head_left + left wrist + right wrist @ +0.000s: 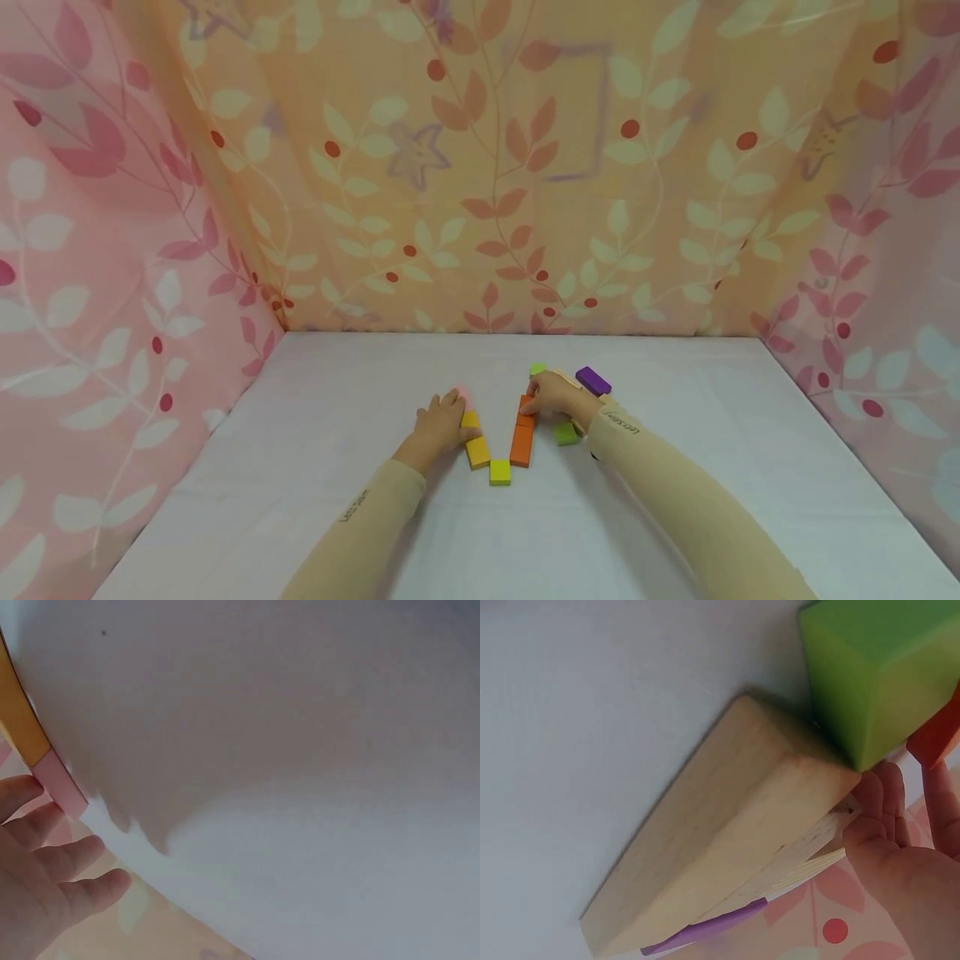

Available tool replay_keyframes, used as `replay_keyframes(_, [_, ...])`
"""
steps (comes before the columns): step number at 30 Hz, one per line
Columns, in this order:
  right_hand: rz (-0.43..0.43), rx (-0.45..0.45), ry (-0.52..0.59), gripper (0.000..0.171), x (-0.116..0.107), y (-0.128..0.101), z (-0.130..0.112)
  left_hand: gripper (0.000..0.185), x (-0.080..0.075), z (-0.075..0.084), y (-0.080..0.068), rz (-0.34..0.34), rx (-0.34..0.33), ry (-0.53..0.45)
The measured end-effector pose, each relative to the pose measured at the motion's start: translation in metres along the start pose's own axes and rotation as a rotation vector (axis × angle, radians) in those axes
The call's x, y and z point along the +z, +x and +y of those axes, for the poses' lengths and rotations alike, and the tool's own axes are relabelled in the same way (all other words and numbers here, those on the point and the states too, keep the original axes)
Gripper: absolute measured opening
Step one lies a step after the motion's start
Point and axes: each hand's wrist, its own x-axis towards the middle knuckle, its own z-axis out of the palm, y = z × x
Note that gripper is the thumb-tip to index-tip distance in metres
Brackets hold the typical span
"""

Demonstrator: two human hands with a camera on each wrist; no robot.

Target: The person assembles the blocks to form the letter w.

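My left hand point(444, 419) lies on the white table point(315, 433), its straight fingers point(52, 862) touching the left side of a pink block point(462, 392) and a yellow block point(476, 446); both show in the left wrist view, pink block point(64, 789) and yellow block point(21, 720). Across from it, my right hand point(546, 395) rests its fingertips point(889, 799) on the far end of an orange block point(522, 442). The yellow and orange rows meet at a lime block point(500, 472), making a V. The orange block point(937, 739) shows at the right wrist view's edge.
By the right hand lie a green cube point(566, 433), a purple block point(593, 381), a small green block point(537, 368) and a plain wooden block point(720, 840). Leaf-patterned cloth walls point(480, 167) close in the table on three sides.
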Motion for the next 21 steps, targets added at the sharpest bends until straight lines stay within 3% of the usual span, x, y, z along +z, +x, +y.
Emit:
replay_keyframes(5, [0.065,-0.045,0.055,0.039,-0.003,-0.008,0.004,0.072,0.001,0.0,0.0,-0.005,0.0,-0.032])
replay_keyframes(15, [0.178,-0.13,0.147,0.025,-0.021,-0.025,0.025,0.076,-0.004,0.003,-0.001,-0.01,-0.006,-0.013])
replay_keyframes(21, [0.218,-0.171,0.139,0.02,-0.031,-0.037,0.034,0.073,-0.004,0.01,-0.003,-0.004,0.063,0.037])
